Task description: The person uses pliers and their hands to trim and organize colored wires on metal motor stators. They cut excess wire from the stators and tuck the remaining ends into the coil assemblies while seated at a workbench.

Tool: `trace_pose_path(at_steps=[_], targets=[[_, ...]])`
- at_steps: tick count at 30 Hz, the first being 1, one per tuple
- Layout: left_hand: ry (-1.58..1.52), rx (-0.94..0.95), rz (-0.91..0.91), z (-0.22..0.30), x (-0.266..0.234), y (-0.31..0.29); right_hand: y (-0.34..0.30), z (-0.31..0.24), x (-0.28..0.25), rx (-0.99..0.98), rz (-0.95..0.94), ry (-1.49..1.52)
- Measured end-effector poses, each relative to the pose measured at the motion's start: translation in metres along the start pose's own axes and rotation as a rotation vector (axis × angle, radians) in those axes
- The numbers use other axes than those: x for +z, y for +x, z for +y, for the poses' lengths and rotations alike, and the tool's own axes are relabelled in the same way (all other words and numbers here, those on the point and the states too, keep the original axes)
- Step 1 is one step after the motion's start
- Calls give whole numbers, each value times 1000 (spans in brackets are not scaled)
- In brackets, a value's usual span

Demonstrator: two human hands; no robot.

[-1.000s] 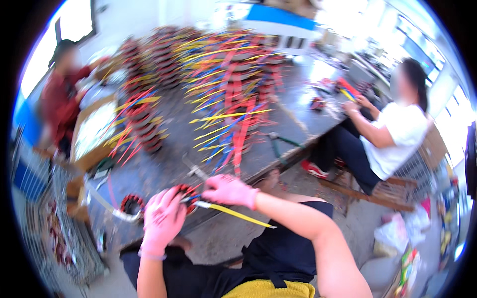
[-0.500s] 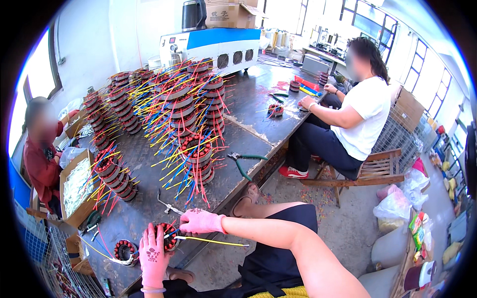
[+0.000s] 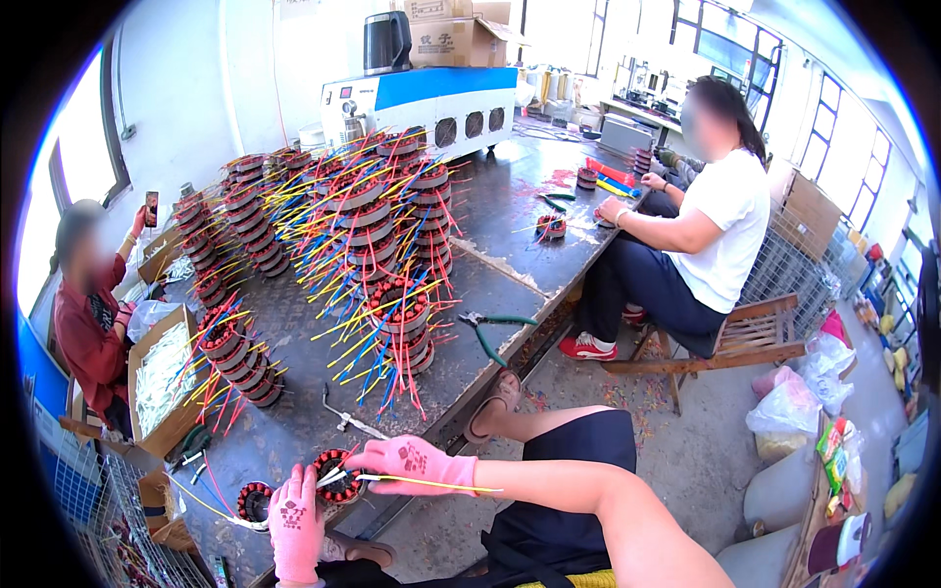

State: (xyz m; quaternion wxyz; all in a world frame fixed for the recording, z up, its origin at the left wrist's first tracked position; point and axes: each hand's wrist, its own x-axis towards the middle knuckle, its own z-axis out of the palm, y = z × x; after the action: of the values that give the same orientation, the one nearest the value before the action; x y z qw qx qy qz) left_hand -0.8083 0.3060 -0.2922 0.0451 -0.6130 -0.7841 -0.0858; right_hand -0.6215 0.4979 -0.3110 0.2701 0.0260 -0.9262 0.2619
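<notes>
At the table's near edge sits a motor stator [image 3: 340,493], a ring with red-and-black windings. My left hand [image 3: 297,524], in a pink glove, grips its left side, fingers pointing away from me. My right hand [image 3: 420,465], in a matching glove, reaches across its right side with closed fingers on the leads. White sleeves [image 3: 331,477] lie over the ring's opening between my hands. A yellow wire [image 3: 441,484] runs out under my right hand to the right. Left of my left hand lies a second stator [image 3: 255,500] with yellow and red leads. My fingertips partly hide the wire ends.
Tall stator stacks [image 3: 402,304] with bristling coloured leads stand beyond my hands. A thin metal tool [image 3: 345,419] and green-handled pliers [image 3: 485,328] lie on the table [image 3: 490,377]. A box of white sleeves [image 3: 162,377] stands left. Co-workers sit at right and stand at left.
My right hand has moved nearer over the stator, and white sleeves now show across its opening. The person at left has raised a phone. The whole view has shifted slightly.
</notes>
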Motion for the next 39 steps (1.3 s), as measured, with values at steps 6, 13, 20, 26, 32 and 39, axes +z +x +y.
trace_pose_path(at_steps=[6,13,20,26,32,39], targets=[[72,31,175,-5,10,9,0,11,27,8,82,54],[110,64,171,-12,36,-1,2,10,35,81,80,164],[-77,55,-33,15,-8,13,-4,15,28,116,-3,155],[-53,175,106,27,-4,26,6,15,41,56,5,119],[-174,33,59,37,16,35,5,3,15,303,141,223],[-130,-50,34,28,24,20,31,-5,6,374,68,343]])
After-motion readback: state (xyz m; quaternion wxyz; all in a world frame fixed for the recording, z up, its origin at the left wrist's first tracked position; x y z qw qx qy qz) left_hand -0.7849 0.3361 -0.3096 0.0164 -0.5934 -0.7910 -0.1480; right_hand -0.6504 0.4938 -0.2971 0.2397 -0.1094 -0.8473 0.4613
